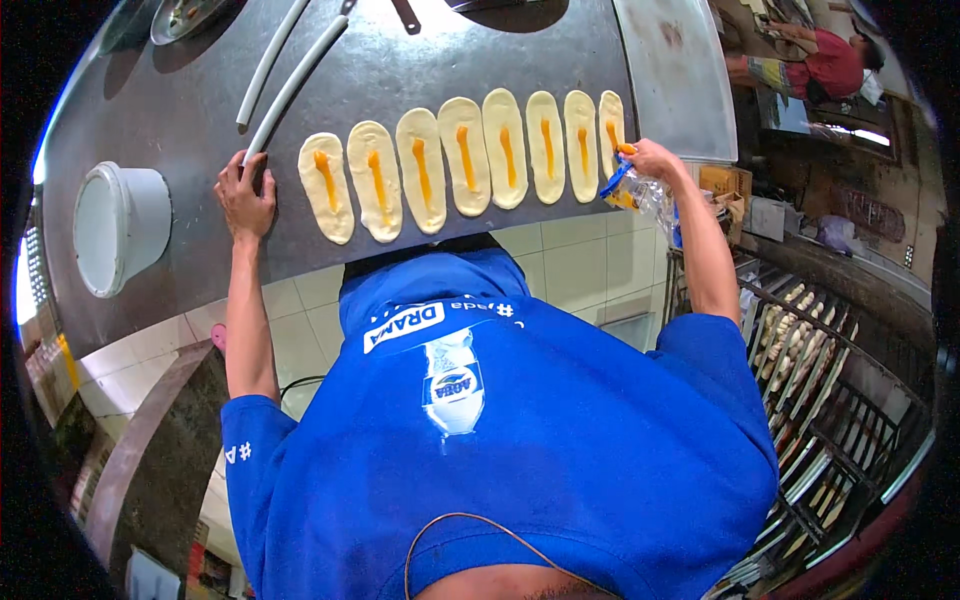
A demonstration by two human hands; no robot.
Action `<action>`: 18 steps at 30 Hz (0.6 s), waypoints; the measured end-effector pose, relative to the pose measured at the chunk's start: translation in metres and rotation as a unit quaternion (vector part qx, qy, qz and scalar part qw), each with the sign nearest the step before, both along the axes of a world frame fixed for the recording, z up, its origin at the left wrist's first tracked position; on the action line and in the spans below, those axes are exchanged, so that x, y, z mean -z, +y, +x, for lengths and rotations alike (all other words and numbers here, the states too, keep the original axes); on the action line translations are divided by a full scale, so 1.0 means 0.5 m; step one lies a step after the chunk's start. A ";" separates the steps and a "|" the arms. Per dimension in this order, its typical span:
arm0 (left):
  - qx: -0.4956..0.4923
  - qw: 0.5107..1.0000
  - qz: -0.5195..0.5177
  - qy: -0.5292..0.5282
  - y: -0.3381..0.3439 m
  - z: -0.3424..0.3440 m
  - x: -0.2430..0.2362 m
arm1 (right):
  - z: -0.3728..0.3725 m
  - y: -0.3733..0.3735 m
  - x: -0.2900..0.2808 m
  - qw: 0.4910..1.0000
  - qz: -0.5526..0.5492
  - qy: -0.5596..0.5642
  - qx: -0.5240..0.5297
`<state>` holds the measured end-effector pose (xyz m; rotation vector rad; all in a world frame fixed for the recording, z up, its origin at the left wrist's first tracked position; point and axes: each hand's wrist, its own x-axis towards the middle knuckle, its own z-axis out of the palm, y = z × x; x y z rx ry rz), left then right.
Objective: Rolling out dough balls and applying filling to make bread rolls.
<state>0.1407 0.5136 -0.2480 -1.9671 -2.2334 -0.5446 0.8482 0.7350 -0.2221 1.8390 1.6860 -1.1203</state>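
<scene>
My left hand (245, 200) rests on the steel table (190, 270), fingers apart, fingertips at the near end of a long white rod (290, 95); a second rod (265, 70) lies alongside. A row of several flattened pale dough ovals (475, 200) runs along the table's front, each bearing an orange filling stripe (424, 175). At the right end, my right hand (650, 162) grips a clear plastic piping bag (643, 197) with orange filling, its tip over the rightmost oval.
A white tub (135, 225) stands left. A metal tray (180, 20) and dark utensil (405, 15) lie at the back. A translucent board (680, 90) is right of the dough. A rack of dough trays (800, 340) stands lower right. Another person in red (830, 65) is farther right.
</scene>
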 end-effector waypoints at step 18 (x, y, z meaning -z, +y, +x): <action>0.015 0.998 0.057 -0.028 -0.116 -0.065 0.022 | -0.293 -0.351 -0.342 0.980 0.119 0.146 0.064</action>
